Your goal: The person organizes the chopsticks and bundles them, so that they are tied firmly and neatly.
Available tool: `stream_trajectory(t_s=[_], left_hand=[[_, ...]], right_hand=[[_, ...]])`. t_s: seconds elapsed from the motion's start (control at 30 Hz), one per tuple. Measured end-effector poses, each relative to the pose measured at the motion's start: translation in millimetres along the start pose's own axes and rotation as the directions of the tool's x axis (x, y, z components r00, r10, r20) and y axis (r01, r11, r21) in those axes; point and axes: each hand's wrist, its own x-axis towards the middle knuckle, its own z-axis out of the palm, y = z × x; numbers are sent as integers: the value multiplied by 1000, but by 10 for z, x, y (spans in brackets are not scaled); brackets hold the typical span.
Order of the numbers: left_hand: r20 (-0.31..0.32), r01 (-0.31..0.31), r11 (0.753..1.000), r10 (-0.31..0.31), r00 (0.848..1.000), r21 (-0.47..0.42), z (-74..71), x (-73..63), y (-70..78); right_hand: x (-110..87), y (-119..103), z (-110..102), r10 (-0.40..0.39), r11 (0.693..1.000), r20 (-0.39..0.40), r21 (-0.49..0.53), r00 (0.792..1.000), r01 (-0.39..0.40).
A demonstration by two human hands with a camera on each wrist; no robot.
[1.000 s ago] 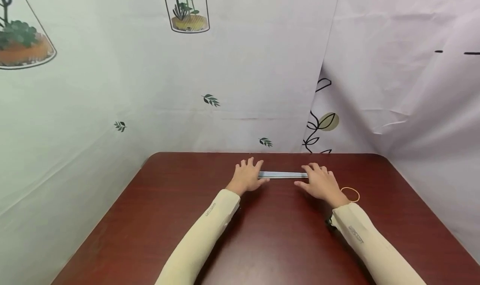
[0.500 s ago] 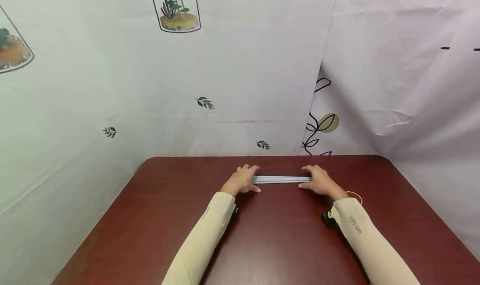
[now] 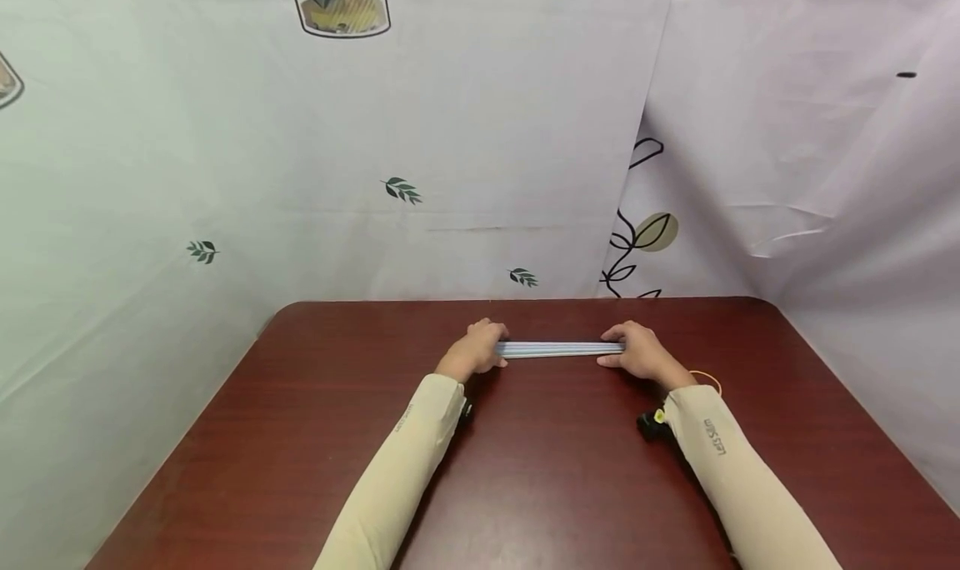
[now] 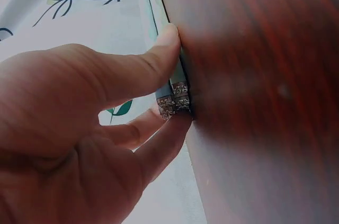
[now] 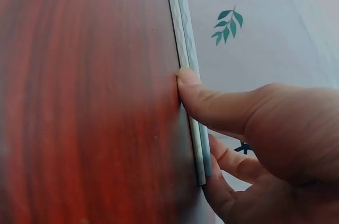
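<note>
A bundle of pale blue and white chopsticks (image 3: 558, 349) lies crosswise near the far edge of the table. My left hand (image 3: 477, 349) grips its left end, thumb on the near side and fingers on the far side. In the left wrist view the chopstick ends (image 4: 174, 99) show a dark, glittery pattern between thumb and fingers. My right hand (image 3: 639, 351) holds the other end; in the right wrist view its thumb presses the side of the chopsticks (image 5: 185, 38) and the fingertips touch near their plain ends. How many there are is hard to tell.
A thin yellow-orange rubber band (image 3: 708, 378) lies by my right wrist, partly hidden by it. The dark red wooden table (image 3: 547, 470) ends at a printed cloth wall (image 3: 480, 137) behind, with cloth on both sides.
Both hands have moved outward to the ends of the chopsticks, and their spread fingers have closed on them. The head view has shifted slightly.
</note>
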Motion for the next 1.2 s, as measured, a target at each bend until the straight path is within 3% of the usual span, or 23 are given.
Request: stream_trajectory(t_s=[0.3, 0.63, 1.2], left_hand=[[33, -17, 1000, 16, 999, 23, 6, 14, -13], [97, 53, 999, -53, 994, 7, 15, -53, 36], [105, -7, 1000, 5, 994, 19, 47, 1, -12]], right_hand=[[-10, 36, 7, 78, 994, 7, 78, 997, -78], [-11, 51, 18, 22, 997, 97, 68, 995, -29], [-47, 107, 7, -43, 996, 65, 80, 997, 38]])
